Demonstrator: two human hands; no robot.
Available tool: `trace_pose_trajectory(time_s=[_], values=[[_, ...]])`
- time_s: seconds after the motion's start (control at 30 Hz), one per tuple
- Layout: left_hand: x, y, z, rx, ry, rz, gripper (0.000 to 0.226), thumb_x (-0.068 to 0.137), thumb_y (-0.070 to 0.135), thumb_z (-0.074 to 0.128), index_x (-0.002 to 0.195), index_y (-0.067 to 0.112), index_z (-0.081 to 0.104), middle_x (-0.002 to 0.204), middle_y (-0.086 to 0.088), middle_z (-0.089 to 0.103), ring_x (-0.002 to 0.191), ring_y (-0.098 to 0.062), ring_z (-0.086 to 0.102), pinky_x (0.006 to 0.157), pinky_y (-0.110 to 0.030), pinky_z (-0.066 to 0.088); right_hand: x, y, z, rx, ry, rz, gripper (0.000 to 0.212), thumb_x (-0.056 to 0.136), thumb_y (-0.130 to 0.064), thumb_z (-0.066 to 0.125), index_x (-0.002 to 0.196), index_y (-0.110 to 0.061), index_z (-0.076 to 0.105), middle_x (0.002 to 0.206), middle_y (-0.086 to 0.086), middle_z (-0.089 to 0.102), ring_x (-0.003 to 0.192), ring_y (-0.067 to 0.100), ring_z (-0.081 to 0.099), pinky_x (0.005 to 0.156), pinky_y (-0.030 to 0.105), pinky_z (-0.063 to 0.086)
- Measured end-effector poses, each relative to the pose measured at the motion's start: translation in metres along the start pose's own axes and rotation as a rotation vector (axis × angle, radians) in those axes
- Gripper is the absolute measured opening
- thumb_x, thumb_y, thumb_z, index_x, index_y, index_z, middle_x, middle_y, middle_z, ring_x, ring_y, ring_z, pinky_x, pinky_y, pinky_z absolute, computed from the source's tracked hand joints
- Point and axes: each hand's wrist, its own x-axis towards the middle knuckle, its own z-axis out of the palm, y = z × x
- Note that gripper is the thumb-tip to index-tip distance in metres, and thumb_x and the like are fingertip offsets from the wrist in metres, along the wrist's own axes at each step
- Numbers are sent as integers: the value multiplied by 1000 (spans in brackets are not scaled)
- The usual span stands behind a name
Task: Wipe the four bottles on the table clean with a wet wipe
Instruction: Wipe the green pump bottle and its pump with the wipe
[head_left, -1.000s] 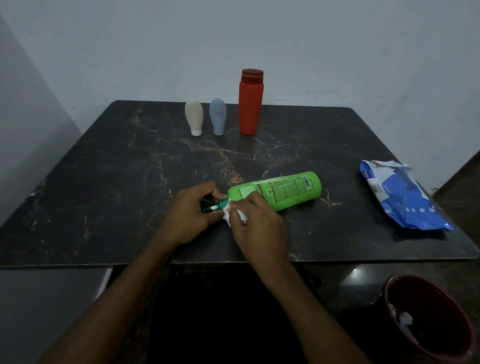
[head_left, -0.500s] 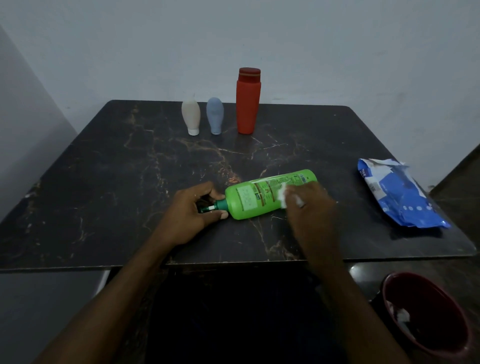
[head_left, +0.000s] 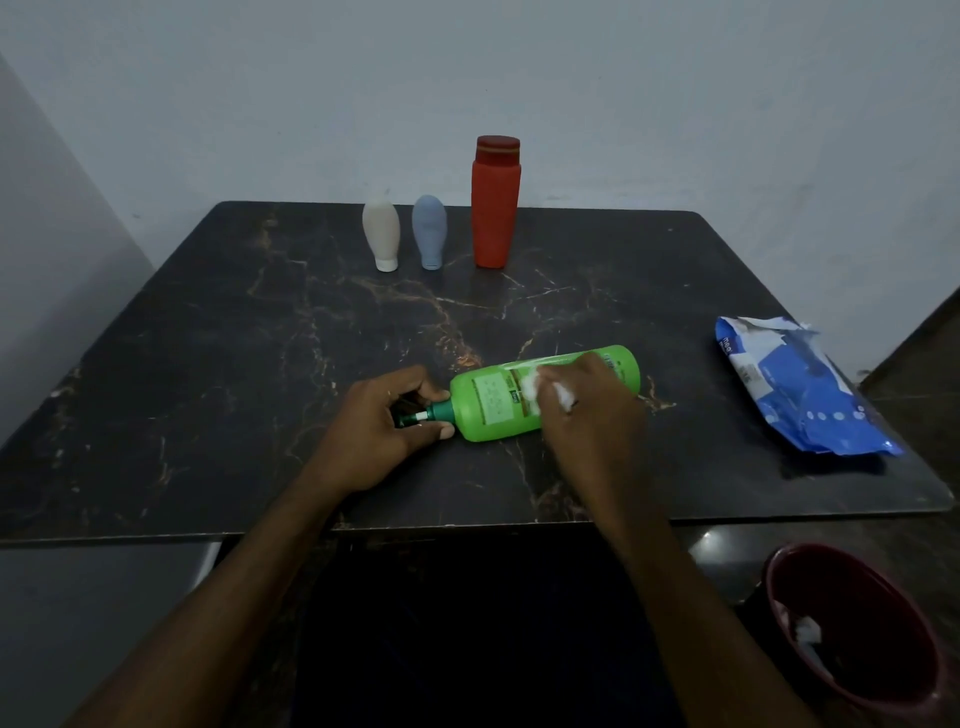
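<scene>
Right fingers (head_left: 582, 365) are curled round a bunched white wipe (head_left: 531, 387), pressing it onto the middle of the green bottle (head_left: 485, 408), which lies on its side at centre frame, base pointing right and slightly up. The right hand (head_left: 589, 415) covers the bottle's right half. On the left, fingers (head_left: 415, 382) and thumb pinch the dark pump (head_left: 418, 415) at the neck, the left hand (head_left: 374, 431) steadying the bottle against the table (head_left: 260, 364). So this one is mid-wipe, by the look of it. Top centre, well apart from the action, the beige bottle (head_left: 382, 228), blue bottle (head_left: 430, 231) and red bottle (head_left: 494, 208) stand upright in a row; whether they're already cleaned, I can't tell. The blue pack (head_left: 800, 389) lies at right, torn open. Lower right, a dark red bin (head_left: 779, 582) holds a white scrap (head_left: 805, 631), perhaps a used wipe, which hints some wiping may be done.
</scene>
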Motion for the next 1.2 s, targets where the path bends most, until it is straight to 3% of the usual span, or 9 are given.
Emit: trace_pose_trajectory(time_s=[0.17,0.23,0.3,0.5,0.57,0.63,0.83,1.0,1.2], values=[[0,2,1,9,-9,11,29,74,17,90,91,27,69,97,10,73,91,-7,69,81,-32,55,25,51,-31,-73,140,153,18,95,-31,60,104,-21,72,100,-1,62,83,12,60,75,42,57],[1,2,2,5,-8,5,28,75,16,90,92,25,70,96,10,73,91,-7,69,81,-31,55,23,42,-28,-51,126,170,17,96,-28,60,104,-19,72,103,1,62,84,11,59,76,35,56],[0,2,4,-3,-3,-1,28,74,15,91,92,23,70,94,10,73,89,-7,69,81,-32,56,12,19,-12,23,79,143,13,96,-26,61,98,-19,72,103,-2,60,82,9,59,70,26,52],[1,2,3,-1,-11,13,28,74,15,90,92,23,70,94,9,73,89,-10,70,81,-35,56,-20,-17,23,102,-13,-76,17,93,-30,63,104,-23,73,101,-8,61,82,14,63,70,32,55],[0,1,2,-10,-8,4,27,74,15,90,92,22,70,95,9,73,90,-10,70,81,-35,56,-10,-2,13,112,11,2,15,95,-28,62,105,-23,73,104,-8,62,82,9,63,67,23,53],[0,0,3,-16,-7,2,27,74,15,90,92,21,71,95,9,74,91,-9,70,82,-34,56,1,24,-5,67,67,86,16,97,-25,61,107,-19,72,105,-3,63,81,5,60,63,6,41],[2,-2,4,-17,-7,9,29,74,15,91,91,24,70,95,7,73,90,-13,70,81,-37,56,14,63,-31,169,152,218,19,95,-26,65,111,-17,70,103,-1,62,85,-5,58,65,-1,42],[1,0,4,-14,-7,15,29,74,15,91,92,24,70,96,8,73,91,-11,70,83,-38,57,24,67,-27,194,169,258,10,97,-26,61,106,-27,66,110,-2,63,93,5,60,74,19,51],[1,-1,3,19,-9,12,30,75,17,90,94,27,68,98,9,72,93,-11,69,84,-37,57,56,68,-38,101,-39,217,8,96,-27,60,92,-34,62,99,-6,67,90,6,63,74,29,54]])
